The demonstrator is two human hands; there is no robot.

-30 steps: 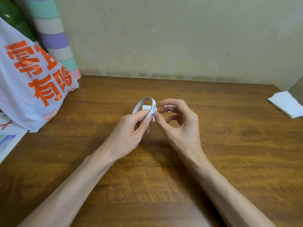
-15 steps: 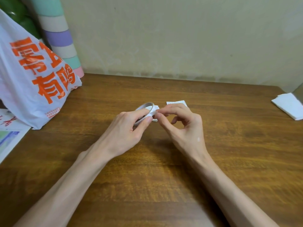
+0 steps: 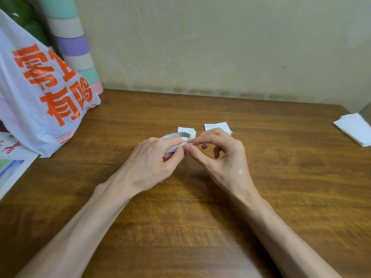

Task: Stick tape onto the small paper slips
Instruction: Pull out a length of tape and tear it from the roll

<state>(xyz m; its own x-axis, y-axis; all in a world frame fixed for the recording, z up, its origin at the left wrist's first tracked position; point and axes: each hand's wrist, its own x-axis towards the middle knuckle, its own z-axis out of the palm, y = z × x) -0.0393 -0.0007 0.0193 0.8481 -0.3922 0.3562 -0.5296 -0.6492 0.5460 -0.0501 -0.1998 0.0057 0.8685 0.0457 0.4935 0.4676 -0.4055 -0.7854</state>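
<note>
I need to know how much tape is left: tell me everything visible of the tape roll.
The tape roll is a thin, whitish ring with an open middle, seemingly nearly used up. It is held low over the wooden table, tilted almost flat. The left hand grips its near side; the right hand pinches at its right edge with thumb and forefinger. Whether a tape end is lifted cannot be told. It partly hides a printed paper slip behind.

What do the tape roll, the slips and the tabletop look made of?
The tape roll: thin whitish ring, matte, probably paper or plastic tape. The slips: thin white paper, fine printed text. The tabletop: brown grain, slight sheen, wood or laminate.
</note>
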